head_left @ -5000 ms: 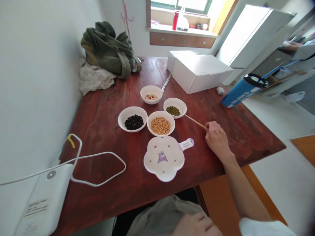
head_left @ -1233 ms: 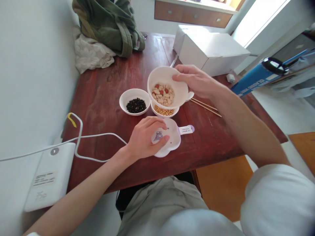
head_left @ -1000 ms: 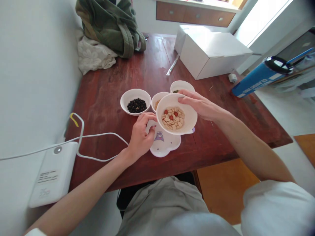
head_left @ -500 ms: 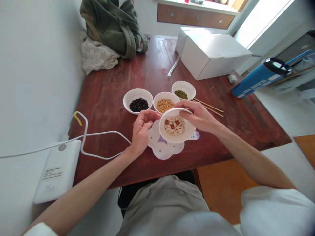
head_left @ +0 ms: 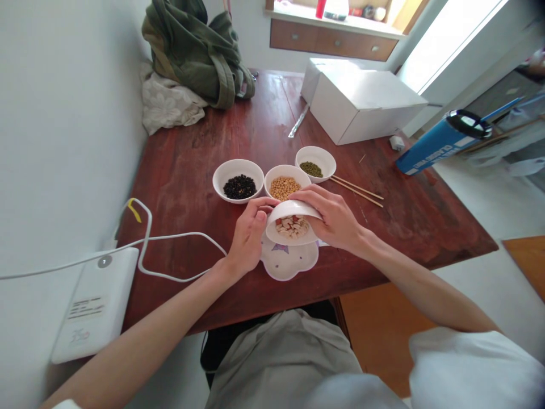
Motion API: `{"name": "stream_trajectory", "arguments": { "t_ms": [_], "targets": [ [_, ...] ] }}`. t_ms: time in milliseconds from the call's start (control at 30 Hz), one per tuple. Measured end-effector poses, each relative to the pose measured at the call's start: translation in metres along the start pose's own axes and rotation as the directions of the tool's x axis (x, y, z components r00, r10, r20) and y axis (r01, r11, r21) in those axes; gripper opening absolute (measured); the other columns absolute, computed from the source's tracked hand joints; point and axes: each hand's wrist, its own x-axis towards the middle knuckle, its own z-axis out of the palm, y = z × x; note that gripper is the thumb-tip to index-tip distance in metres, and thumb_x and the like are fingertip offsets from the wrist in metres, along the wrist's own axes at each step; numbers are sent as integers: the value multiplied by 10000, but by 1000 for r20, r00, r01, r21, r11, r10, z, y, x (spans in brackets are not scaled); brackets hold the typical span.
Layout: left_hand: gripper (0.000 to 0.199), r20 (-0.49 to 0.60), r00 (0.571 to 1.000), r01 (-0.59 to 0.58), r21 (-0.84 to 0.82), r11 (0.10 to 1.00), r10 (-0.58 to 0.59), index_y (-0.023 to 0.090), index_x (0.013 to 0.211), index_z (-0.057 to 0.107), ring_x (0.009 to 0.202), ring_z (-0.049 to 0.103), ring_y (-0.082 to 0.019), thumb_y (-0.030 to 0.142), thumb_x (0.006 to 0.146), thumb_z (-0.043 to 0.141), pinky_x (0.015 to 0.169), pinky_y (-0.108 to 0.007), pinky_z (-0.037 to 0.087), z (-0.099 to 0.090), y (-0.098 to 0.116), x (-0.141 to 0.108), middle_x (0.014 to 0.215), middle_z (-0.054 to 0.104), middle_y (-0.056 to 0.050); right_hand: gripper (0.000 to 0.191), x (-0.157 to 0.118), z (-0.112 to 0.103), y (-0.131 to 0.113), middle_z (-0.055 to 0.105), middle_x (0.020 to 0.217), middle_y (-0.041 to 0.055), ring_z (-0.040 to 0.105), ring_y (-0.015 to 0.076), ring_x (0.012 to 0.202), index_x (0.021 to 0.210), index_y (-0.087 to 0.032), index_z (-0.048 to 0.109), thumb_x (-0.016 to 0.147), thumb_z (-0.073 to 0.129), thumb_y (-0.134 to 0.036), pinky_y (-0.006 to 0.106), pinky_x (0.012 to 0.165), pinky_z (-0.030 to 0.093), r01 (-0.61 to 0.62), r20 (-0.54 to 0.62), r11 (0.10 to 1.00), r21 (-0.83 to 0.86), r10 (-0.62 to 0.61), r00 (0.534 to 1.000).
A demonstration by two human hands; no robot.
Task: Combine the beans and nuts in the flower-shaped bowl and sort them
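Note:
A small white bowl [head_left: 279,236] is tilted toward me, with pale, flattish nuts or seeds [head_left: 293,227] and a few red ones inside. My right hand [head_left: 330,213] grips it from above and the right. My left hand [head_left: 249,233] is at the bowl's left side, its fingers curled against the wall and partly hidden behind it. Directly below lies a pale scalloped dish [head_left: 289,264] with purple figures, partly covered by the bowl. Just beyond my hands stand white bowls of black beans [head_left: 239,187], yellow soybeans [head_left: 284,188] and green mung beans [head_left: 311,169].
Chopsticks [head_left: 357,190] lie right of the bowls. Farther back are a white box [head_left: 361,105], a blue bottle [head_left: 443,145] and a green bag [head_left: 191,54]. A white device [head_left: 96,307] and its cable [head_left: 187,234] are on the left, by the wall.
My right hand has tipped the bowl forward and turned over its upper edge. The nuts have slid toward the near rim. My left hand has moved in against the bowl.

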Motion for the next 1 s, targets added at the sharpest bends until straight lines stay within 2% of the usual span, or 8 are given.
{"name": "stream_trajectory", "arguments": {
  "t_ms": [133,433,633,800,933,1000],
  "targets": [
    [472,-6,1000,-4,33,999,4,222,1284,704,1005,689,-228,611,1146,476,837,-350,564,0,1,0,1172,755,-95,577,-2,4,-2,775,1297,89,770,288,1146,1380,-283,661,847,571,-80,429,952,655,22,-4,999,-37,-23,1000],
    [464,27,999,-34,101,994,32,214,1291,702,1041,684,-240,590,1155,468,925,-384,535,-2,0,1,1209,761,-99,585,-9,7,-1,762,1325,94,781,278,1132,1451,-284,606,898,558,-96,399,895,667,103,-16,989,-107,-106,994],
    [486,51,998,-54,123,991,48,215,1296,695,1055,693,-251,598,1161,429,940,-391,536,-3,1,1,1195,756,-99,654,-16,7,-1,754,1382,126,791,303,1194,1597,-297,519,958,541,-157,389,810,695,185,-10,956,-228,-192,981],
    [512,64,995,-87,131,987,80,219,1312,699,1075,697,-248,583,1180,363,1000,-411,538,-3,0,0,1235,760,-108,617,-20,9,6,760,1400,130,785,297,1249,1652,-320,493,1048,515,-194,423,912,719,315,-23,899,-305,-337,941],
    [571,71,992,-110,148,983,100,210,1341,705,1175,698,-272,621,1173,345,1068,-440,520,-4,-2,-2,1292,756,-131,551,-23,9,15,774,1386,126,785,307,1270,1603,-351,565,1066,571,-229,454,979,722,406,-70,862,-303,-445,893],
    [598,77,993,-102,159,982,91,209,1361,699,1189,702,-284,642,1166,336,1080,-454,521,-5,-3,-2,1307,756,-142,508,-25,9,19,783,1384,102,784,307,1287,1545,-390,620,1065,571,-232,476,1008,720,405,-73,867,-289,-442,894]
  ]
}}
